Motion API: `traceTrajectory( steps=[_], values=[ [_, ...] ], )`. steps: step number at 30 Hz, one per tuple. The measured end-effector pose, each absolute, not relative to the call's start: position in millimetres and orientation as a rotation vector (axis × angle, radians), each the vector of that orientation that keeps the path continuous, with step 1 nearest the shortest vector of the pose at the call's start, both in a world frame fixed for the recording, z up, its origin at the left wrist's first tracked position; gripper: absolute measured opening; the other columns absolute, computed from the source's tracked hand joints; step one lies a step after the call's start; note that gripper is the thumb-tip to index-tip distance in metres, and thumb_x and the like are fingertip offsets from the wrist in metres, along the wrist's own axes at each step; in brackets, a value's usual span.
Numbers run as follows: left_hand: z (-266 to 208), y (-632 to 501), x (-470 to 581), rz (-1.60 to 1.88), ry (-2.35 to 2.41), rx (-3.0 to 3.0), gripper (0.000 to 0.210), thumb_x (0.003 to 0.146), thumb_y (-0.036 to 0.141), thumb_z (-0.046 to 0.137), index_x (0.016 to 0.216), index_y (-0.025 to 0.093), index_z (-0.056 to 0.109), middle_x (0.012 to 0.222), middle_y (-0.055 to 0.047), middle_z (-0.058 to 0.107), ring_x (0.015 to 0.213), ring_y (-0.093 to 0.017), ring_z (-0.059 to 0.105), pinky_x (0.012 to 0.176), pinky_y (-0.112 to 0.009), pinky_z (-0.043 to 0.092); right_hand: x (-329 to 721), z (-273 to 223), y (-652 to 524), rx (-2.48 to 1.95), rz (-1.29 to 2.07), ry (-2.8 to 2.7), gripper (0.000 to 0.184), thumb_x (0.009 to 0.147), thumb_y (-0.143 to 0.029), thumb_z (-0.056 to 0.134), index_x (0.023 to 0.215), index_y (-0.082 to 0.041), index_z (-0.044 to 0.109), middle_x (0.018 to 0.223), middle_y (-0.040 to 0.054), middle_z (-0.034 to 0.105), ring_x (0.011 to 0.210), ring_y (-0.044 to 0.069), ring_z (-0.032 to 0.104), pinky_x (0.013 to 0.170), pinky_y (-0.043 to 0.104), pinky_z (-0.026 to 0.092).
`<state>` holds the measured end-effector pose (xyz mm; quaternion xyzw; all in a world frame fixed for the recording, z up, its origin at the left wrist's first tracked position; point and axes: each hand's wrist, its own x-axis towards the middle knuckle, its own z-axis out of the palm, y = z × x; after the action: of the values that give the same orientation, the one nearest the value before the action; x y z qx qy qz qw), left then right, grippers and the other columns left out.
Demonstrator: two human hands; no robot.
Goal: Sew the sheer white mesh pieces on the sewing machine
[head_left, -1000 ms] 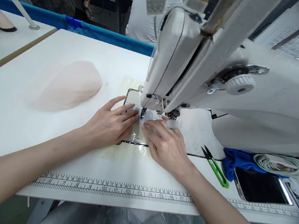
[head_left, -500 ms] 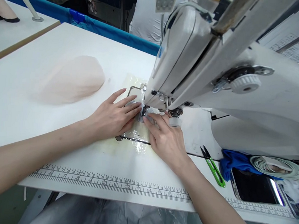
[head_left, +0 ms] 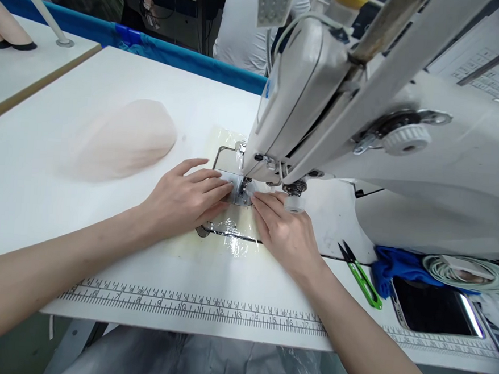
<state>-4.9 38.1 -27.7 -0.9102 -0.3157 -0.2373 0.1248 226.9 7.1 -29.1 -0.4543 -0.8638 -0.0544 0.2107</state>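
Note:
My left hand [head_left: 189, 197] lies flat and spread on the bed of the white sewing machine [head_left: 301, 94], fingertips at the edge of the metal needle plate [head_left: 232, 188]. The presser foot [head_left: 244, 186] stands just right of those fingertips. On its other side, my right hand [head_left: 285, 223] has thumb and fingers pressed together at a small translucent white piece [head_left: 252, 188] beside the foot. Its exact kind is too small to tell, and the fingers hide part of it. Clear film [head_left: 233, 226] covers the bed in front of the plate.
A sheer pale pink fabric piece [head_left: 128, 138] lies at left on the white table [head_left: 31, 194]. Green thread snips [head_left: 364, 283], a blue cloth [head_left: 383, 267], a phone [head_left: 437, 308] and a coiled cable [head_left: 469, 273] lie at right. A person in white [head_left: 243, 30] is beyond.
My right hand has moved slightly right, away from the presser foot. The left fingers have drawn slightly back, and more of the needle plate shows. The view has shifted a little.

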Motion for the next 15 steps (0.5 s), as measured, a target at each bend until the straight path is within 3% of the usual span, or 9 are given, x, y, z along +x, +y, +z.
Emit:
traceTrajectory(
  steps=[2,4,6,8,11,15],
  values=[
    [-26.7,34.6,-4.7,-0.766,-0.863,-2.723,0.031,0.093,0.031,0.056,0.121,0.019,0.060,0.102,-0.004,0.074,0.095,-0.019,0.068,0.093,-0.038,0.050,226.9,-24.0,5.8,-1.260,0.148,-2.287,0.028,0.091,-0.008,0.049,0.099,-0.017,0.074,0.089,0.0086,0.075,0.086,0.021,0.067,0.077,0.037,0.055],
    [-23.5,30.1,-2.8,-0.887,-0.833,-2.875,0.034,0.090,0.032,0.061,0.122,0.020,0.060,0.108,-0.006,0.071,0.102,-0.021,0.065,0.089,-0.036,0.051,227.4,-15.3,4.1,-1.155,0.706,-2.100,0.018,0.088,-0.012,0.058,0.092,-0.020,0.074,0.083,0.0044,0.074,0.080,0.018,0.068,0.074,0.033,0.056],
    [-16.9,25.8,-1.4,-1.055,-0.853,-3.147,0.022,0.089,0.029,0.062,0.109,0.021,0.065,0.118,-0.008,0.066,0.114,-0.023,0.059,0.093,-0.036,0.049,228.7,-5.8,3.0,-0.970,1.341,-1.825,0.010,0.081,-0.018,0.070,0.090,-0.021,0.073,0.079,0.0002,0.073,0.071,0.014,0.069,0.069,0.029,0.057],
    [-7.5,22.4,-2.7,-1.217,-0.957,-3.514,0.011,0.090,0.026,0.058,0.094,0.021,0.066,0.119,-0.007,0.064,0.115,-0.022,0.058,0.093,-0.035,0.049,230.5,1.6,3.0,-0.821,1.783,-1.542,0.015,0.075,-0.021,0.076,0.090,-0.021,0.072,0.074,-0.0025,0.072,0.063,0.011,0.068,0.065,0.025,0.056],
    [7.1,19.4,-9.5,-1.377,-1.388,-3.882,0.018,0.094,0.032,0.052,0.086,0.020,0.063,0.100,-0.004,0.068,0.097,-0.019,0.064,0.081,-0.030,0.051,232.0,5.9,3.8,-0.745,1.992,-1.319,0.017,0.075,-0.022,0.077,0.091,-0.019,0.072,0.071,-0.0027,0.071,0.061,0.009,0.067,0.067,0.023,0.054],
    [17.7,17.5,-16.4,-1.490,-1.682,-3.861,0.037,0.096,0.040,0.048,0.069,0.017,0.057,0.074,-0.001,0.063,0.076,-0.015,0.061,0.073,-0.027,0.046,228.9,5.7,2.8,-0.707,2.037,-1.211,0.027,0.072,-0.027,0.081,0.096,-0.019,0.071,0.073,-0.0022,0.072,0.063,0.010,0.067,0.068,0.025,0.052]
  ],
)
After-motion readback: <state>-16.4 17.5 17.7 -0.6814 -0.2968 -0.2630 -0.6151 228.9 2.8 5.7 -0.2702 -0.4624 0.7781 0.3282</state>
